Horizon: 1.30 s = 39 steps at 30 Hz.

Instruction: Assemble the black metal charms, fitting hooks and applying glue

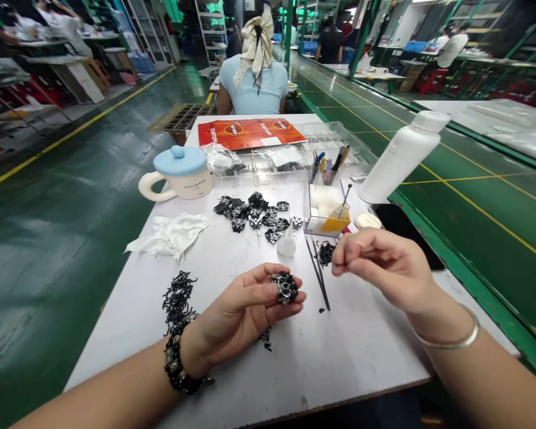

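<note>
Between the thumb and fingers of my left hand (245, 304) is a small black and silver ornate piece (284, 287), its patterned face turned up. To the right, my right hand (384, 262) hovers over the table with thumb and index finger pinched together. Whatever is in that pinch, if anything, is too small to make out. Just left of those fingertips lies a heap of tiny black curved bits (326, 254). Tweezers (320, 277) rest on the white tabletop between my hands. Beyond my left hand are several more black and silver pieces (255, 213) in a loose cluster.
A small white nozzle bottle (286, 244) stands near the cluster. Behind are a clear box (326, 208), a lidded mug (183, 173), a white bottle (402, 158) and a phone (408, 235). Black strips (177, 301) and a white cloth (170, 236) lie left. A person (254, 77) sits ahead.
</note>
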{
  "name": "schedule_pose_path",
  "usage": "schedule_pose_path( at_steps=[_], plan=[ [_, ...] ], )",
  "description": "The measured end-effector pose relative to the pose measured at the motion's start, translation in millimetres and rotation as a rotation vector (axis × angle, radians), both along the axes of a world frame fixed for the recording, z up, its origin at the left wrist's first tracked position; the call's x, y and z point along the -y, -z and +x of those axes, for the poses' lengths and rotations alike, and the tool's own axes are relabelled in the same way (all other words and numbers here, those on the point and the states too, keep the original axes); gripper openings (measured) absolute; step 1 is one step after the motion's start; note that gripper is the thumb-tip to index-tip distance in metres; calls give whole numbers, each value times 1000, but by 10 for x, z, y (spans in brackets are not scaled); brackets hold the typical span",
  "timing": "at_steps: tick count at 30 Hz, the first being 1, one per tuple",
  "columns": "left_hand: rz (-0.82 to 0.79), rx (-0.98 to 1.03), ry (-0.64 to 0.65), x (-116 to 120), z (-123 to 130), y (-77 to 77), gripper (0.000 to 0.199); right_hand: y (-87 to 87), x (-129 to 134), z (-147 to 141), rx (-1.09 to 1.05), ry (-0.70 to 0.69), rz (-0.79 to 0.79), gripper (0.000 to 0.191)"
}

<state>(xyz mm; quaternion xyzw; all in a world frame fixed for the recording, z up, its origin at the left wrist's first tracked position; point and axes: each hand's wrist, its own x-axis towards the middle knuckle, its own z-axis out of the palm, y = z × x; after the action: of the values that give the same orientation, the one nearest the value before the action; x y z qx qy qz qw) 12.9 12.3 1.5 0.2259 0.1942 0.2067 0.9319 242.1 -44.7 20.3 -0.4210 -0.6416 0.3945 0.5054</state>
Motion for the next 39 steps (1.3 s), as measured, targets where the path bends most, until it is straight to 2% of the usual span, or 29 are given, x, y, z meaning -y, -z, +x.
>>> schedule_pose_path(
  at_steps=[2, 5, 9, 13, 25, 33, 39],
  plan=[
    [16, -13, -5, 16, 9, 6, 24, 24, 53, -165, -88, -42, 19, 4],
    [25, -36, -10, 43, 24, 7, 25, 62, 84, -346, -62, -39, 21, 3],
    [11, -43, -19, 69, 37, 10, 25, 150, 68, -455, -32, -13, -69, 6],
    [1, -63, -27, 78, 44, 20, 23, 220, 62, -492, -21, 8, -96, 6],
    [-32, -69, -43, 80, 69, 34, 20, 314, 91, -574, 9, 143, 11, 7],
    [-21, -50, -57, 71, 66, 25, 21, 278, 93, -531, 72, 128, 29, 8],
    [-19, -51, -53, 67, 60, 32, 22, 270, 104, -516, 189, 146, 115, 11]
  ],
)
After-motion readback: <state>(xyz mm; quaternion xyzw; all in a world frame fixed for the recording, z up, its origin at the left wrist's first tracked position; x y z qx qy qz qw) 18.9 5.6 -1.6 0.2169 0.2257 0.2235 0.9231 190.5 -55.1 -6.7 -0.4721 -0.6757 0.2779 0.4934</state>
